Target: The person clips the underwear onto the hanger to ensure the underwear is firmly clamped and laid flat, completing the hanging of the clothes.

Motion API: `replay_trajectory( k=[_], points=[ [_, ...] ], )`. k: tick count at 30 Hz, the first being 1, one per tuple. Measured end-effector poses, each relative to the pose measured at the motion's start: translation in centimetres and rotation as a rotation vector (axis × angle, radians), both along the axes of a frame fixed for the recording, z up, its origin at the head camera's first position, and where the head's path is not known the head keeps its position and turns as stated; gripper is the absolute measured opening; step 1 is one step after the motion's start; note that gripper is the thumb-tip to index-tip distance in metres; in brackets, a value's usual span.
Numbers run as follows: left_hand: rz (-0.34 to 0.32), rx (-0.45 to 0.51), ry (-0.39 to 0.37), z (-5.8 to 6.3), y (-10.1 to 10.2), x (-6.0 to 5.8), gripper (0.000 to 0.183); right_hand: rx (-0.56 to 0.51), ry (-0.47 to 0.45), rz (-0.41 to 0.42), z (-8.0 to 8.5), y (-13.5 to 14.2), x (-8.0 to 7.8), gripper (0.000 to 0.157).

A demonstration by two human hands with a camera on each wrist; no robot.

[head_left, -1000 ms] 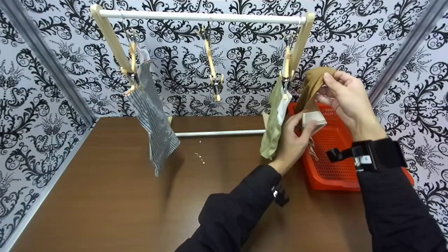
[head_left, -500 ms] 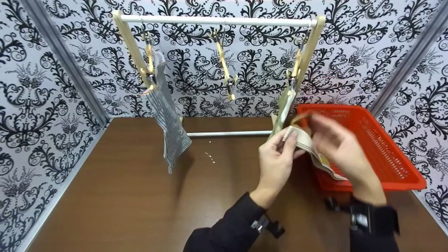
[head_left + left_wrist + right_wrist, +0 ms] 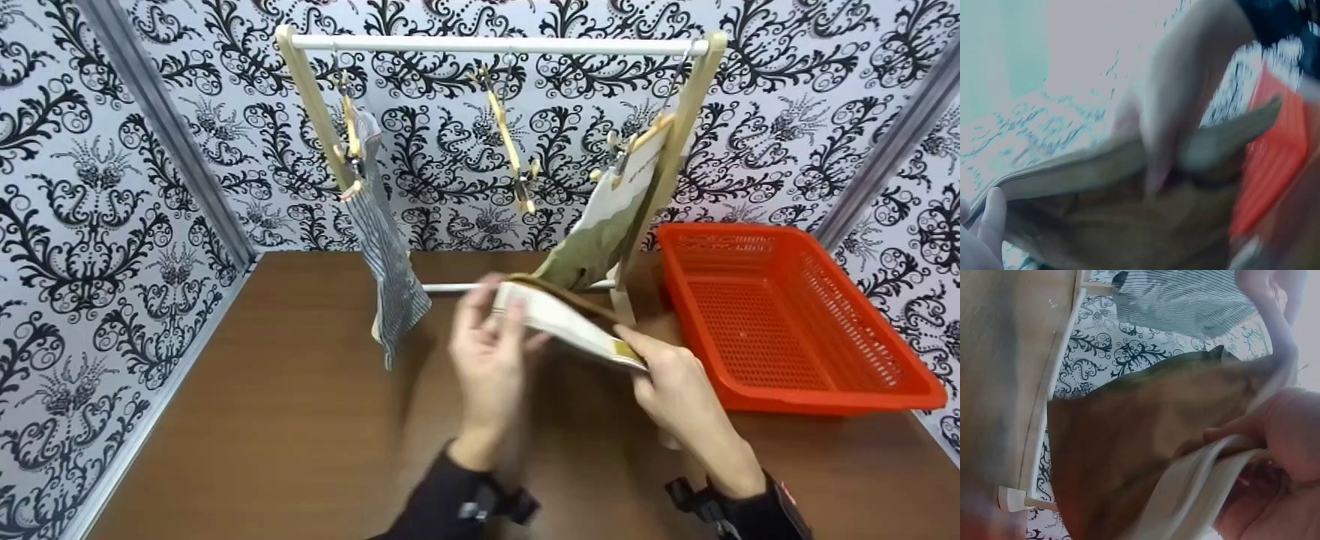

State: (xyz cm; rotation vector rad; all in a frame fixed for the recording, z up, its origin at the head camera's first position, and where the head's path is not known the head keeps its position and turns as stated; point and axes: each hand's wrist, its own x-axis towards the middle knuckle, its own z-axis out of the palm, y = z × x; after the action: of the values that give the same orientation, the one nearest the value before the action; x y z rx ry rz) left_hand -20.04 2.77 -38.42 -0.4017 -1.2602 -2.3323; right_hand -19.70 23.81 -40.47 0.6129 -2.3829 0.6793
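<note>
A brown garment (image 3: pixel 559 319) with a cream band along its edge stretches between both hands over the table. My left hand (image 3: pixel 487 360) pinches one end of the band, blurred by motion. At the other end, by a yellow patch, my right hand (image 3: pixel 679 382) grips the band between thumb and fingers. In the right wrist view the brown cloth (image 3: pixel 1151 433) hangs from the cream edge. Behind the hands, a green and white garment (image 3: pixel 607 225) hangs on a clip hanger (image 3: pixel 630 150) at the rack's right. A bare clip hanger (image 3: pixel 514 142) hangs mid-rack.
The wooden rack has a white top rail (image 3: pixel 495 43) and stands against the patterned wall. A grey striped garment (image 3: pixel 390 255) hangs at its left. To the right, a red plastic basket (image 3: pixel 810 401) sits on the brown table (image 3: pixel 247 420).
Both hands have moved left with the brown garment, away from the basket. The right hand has shifted along the band to the far end. The green and white garment has swung and turned.
</note>
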Motion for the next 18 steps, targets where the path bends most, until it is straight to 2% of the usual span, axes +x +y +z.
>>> replay_trajectory(
  k=[3,7,8,11,15,17,18],
  points=[
    [0.065,-0.096,0.013,-0.1,-3.7,-0.5,0.044,0.031,-0.061,0.016,0.7,-0.9,-0.1,0.059],
    [0.147,-0.234,0.017,0.0,-7.9,-1.3,0.030,0.053,-0.112,0.057,2.1,-2.3,-0.7,0.054],
    [0.145,-0.255,0.003,0.1,-8.7,-1.4,0.027,0.054,-0.128,0.063,2.4,-2.5,-0.8,0.053],
    [0.079,-0.306,-0.055,0.2,-11.0,-1.7,0.033,0.062,-0.164,0.065,2.9,-2.9,-1.2,0.052],
    [-0.004,-0.389,-0.059,0.4,-13.2,-1.9,0.047,0.101,-0.134,0.070,3.0,-2.6,-1.7,0.039],
    [0.020,-0.441,-0.025,0.5,-14.0,-2.0,0.049,0.113,-0.111,0.084,3.1,-2.5,-1.8,0.032],
    [0.056,-0.469,-0.011,0.6,-14.2,-2.0,0.047,0.117,-0.098,0.092,3.1,-2.5,-1.8,0.030]
  ],
)
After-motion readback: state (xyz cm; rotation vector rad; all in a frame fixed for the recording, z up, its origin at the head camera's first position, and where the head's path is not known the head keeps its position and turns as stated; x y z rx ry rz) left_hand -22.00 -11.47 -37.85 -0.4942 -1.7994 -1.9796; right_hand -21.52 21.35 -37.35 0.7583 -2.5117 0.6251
